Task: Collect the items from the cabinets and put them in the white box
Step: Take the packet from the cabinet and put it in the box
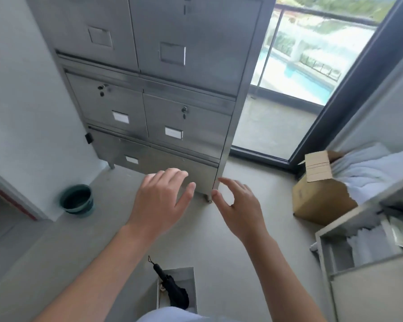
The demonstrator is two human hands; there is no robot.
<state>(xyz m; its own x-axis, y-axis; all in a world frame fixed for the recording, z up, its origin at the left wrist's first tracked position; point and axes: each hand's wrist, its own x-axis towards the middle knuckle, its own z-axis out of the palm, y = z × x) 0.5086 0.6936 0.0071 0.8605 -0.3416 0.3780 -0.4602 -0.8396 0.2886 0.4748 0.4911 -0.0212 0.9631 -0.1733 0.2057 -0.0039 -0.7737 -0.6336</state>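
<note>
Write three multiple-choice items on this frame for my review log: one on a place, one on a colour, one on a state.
1. Where does the black umbrella lie?
A) in the white box
B) on a chair
C) on the balcony floor

2. What colour is the bucket by the wall?
A) red
B) dark green
C) yellow

3. What state are the left hand and right hand in?
A) both gripping a drawer handle
B) the left holds the umbrella
C) both open, holding nothing

Answers:
1 A: the umbrella lies inside the white box on the floor.
2 B: the bucket is plainly dark green.
3 C: both hands are held out toward the cabinet with fingers spread and empty.
</note>
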